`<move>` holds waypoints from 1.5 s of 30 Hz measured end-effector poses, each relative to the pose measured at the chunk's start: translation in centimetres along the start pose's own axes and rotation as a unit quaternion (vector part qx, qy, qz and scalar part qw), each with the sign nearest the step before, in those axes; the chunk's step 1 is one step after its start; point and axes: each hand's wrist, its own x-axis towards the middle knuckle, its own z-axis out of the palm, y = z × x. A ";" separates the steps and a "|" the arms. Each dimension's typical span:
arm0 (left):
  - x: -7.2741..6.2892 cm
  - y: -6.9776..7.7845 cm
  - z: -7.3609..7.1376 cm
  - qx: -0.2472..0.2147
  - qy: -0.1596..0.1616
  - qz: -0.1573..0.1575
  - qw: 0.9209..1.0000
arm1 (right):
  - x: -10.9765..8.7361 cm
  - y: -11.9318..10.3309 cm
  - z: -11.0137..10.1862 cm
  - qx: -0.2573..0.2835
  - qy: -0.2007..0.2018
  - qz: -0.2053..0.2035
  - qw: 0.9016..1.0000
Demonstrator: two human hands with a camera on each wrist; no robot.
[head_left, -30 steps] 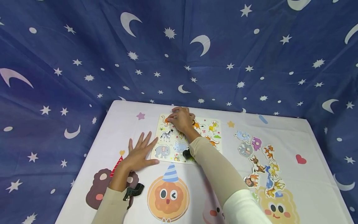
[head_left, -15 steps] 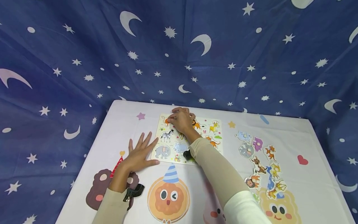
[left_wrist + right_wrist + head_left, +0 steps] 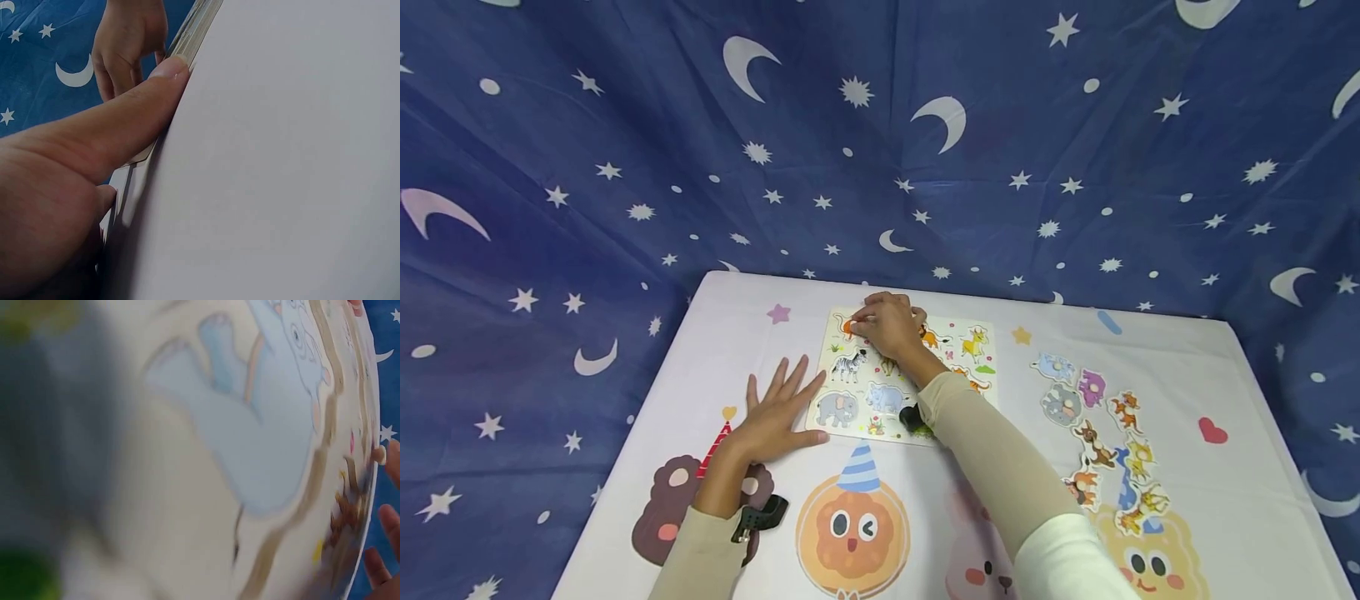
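Note:
A cream animal puzzle board (image 3: 868, 425) lies near the back of the table. My right hand (image 3: 891, 325) reaches over its upper left part, fingertips pinching an orange long-tailed animal piece (image 3: 845, 325), mostly covered by the fingers. In the right wrist view, a small wooden knob (image 3: 379, 455) shows beside a fingertip. My left hand (image 3: 772, 421) rests flat on the table with spread fingers, thumb (image 3: 169, 69) against the board's edge. A zebra (image 3: 847, 367), an elephant (image 3: 836, 407) and a blue hippo (image 3: 886, 397) show on the board.
Several loose animal pieces lie right of the board, among them a purple one (image 3: 1092, 387), a grey elephant (image 3: 1062, 404) and a giraffe (image 3: 1142, 508). The white tablecloth (image 3: 1240, 500) has printed cartoon faces. A dark blue star-patterned curtain (image 3: 820, 108) hangs behind.
My right forearm has shifted slightly to the right, with the fingertips still at the orange piece. The left hand stays in place.

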 end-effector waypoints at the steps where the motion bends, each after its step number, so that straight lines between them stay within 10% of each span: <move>1: 0.0 0.0 0.0 -0.001 0.000 0.000 1.000 | -0.1 0.1 -0.3 0.010 0.003 -0.006 1.000; 12: -0.1 0.1 0.2 -0.003 0.004 0.001 1.000 | -3.7 2.2 -5.9 0.097 0.013 -0.088 0.991; 24: -0.2 0.0 0.2 -0.009 -0.002 -0.002 1.000 | -12.0 7.5 -14.1 0.135 0.051 -0.100 0.985; 45: 0.0 0.1 0.3 -0.025 0.003 -0.001 1.000 | -26.4 20.9 -21.7 0.086 0.155 0.019 0.984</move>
